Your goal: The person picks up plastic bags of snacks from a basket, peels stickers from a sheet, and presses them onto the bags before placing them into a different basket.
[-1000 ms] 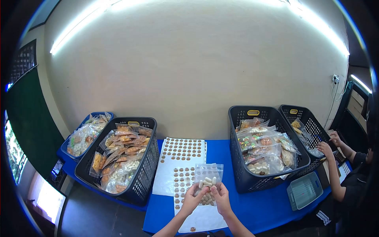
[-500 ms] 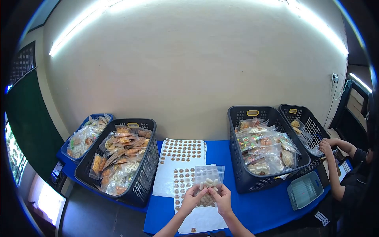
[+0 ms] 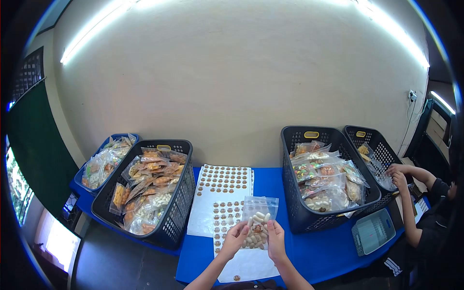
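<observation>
A clear zip bag [image 3: 261,208] of whitish oval pieces hangs upright between my hands, with a round brown sticker [image 3: 258,228] on its front. My left hand [image 3: 235,238] pinches the bag's left side, and my right hand [image 3: 276,240] grips its right side. Beneath them lies a white sheet [image 3: 249,267] with rows of round brown stickers. Behind it and to the left are more sticker sheets [image 3: 203,211], partly overlapped by the nearer one.
A black basket [image 3: 174,227] full of filled bags stands left, beside a blue basket [image 3: 80,180]. Two black baskets [image 3: 303,218] [image 3: 379,138] with bags stand right, near an empty-looking translucent bin [image 3: 372,232]. At far right, a person's hands [image 3: 399,175] touch a bag.
My hands have moved apart to the bag's two sides, uncovering the brown sticker on its front. The bag stands slightly higher in view.
</observation>
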The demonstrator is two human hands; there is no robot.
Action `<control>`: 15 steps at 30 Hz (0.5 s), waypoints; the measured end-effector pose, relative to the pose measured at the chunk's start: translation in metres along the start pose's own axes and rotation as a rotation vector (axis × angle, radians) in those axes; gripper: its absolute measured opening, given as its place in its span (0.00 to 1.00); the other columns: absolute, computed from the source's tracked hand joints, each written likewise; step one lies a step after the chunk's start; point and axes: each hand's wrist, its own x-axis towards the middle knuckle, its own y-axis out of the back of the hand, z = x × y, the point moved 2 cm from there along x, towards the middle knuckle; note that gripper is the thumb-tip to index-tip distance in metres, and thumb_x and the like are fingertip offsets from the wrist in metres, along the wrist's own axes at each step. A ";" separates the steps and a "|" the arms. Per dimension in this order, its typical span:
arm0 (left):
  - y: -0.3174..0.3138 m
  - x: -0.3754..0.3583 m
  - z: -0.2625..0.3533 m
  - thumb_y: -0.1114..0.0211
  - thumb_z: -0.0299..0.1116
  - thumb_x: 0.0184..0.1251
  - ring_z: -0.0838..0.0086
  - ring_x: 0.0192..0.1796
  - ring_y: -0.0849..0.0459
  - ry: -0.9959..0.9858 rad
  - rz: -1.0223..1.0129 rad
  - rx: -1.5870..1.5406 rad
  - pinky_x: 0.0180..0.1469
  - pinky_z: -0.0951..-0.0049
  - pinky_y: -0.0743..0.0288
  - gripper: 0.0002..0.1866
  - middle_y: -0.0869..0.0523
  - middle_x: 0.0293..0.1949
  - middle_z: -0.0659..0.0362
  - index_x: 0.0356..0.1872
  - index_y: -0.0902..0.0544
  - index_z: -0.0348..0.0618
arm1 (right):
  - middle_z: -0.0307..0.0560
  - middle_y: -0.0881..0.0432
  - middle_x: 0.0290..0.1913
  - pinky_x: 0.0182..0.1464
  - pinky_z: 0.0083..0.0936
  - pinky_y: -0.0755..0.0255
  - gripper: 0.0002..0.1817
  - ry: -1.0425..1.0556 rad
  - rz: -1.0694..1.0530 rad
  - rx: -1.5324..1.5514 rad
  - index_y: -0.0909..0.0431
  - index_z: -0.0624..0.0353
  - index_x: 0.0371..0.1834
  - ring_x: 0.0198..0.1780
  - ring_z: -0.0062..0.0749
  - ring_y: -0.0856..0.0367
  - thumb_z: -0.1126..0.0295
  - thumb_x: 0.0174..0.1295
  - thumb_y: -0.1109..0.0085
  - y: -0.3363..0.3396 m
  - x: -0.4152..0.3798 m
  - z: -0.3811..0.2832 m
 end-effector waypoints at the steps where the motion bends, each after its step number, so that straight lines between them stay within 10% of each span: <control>1: -0.001 -0.001 0.000 0.41 0.36 0.63 0.84 0.41 0.24 0.004 0.007 0.037 0.43 0.82 0.31 0.16 0.20 0.39 0.61 0.47 0.25 0.36 | 0.38 0.22 0.33 0.35 0.13 0.32 0.09 0.034 -0.011 -0.048 0.28 0.62 0.37 0.32 0.15 0.25 0.69 0.59 0.44 -0.003 -0.002 -0.002; 15: 0.004 -0.002 -0.006 0.42 0.38 0.63 0.85 0.37 0.25 0.034 0.045 0.022 0.36 0.84 0.31 0.16 0.21 0.38 0.62 0.46 0.25 0.36 | 0.40 0.23 0.34 0.35 0.15 0.30 0.09 0.082 -0.006 -0.182 0.29 0.63 0.38 0.35 0.16 0.25 0.72 0.57 0.42 -0.001 0.000 0.006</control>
